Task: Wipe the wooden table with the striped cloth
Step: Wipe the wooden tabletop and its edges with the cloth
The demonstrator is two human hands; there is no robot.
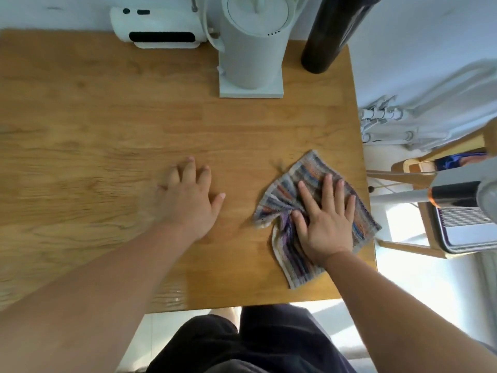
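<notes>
The striped cloth (309, 173), in grey, purple and orange, lies crumpled on the wooden table (107, 130) near its right edge. My right hand (325, 219) presses flat on top of the cloth, fingers spread, thumb bunching the fabric. My left hand (188, 200) rests on the bare wood to the left of the cloth, fingers loosely apart, holding nothing. It looks slightly blurred.
At the back of the table stand a white device (158, 28), a grey kettle on a square base (252, 49) and a dark cylinder (330, 33). Beyond the right edge are a wooden stool (419, 168) and a grey appliance (470, 227). My dark-clothed legs show below the front edge.
</notes>
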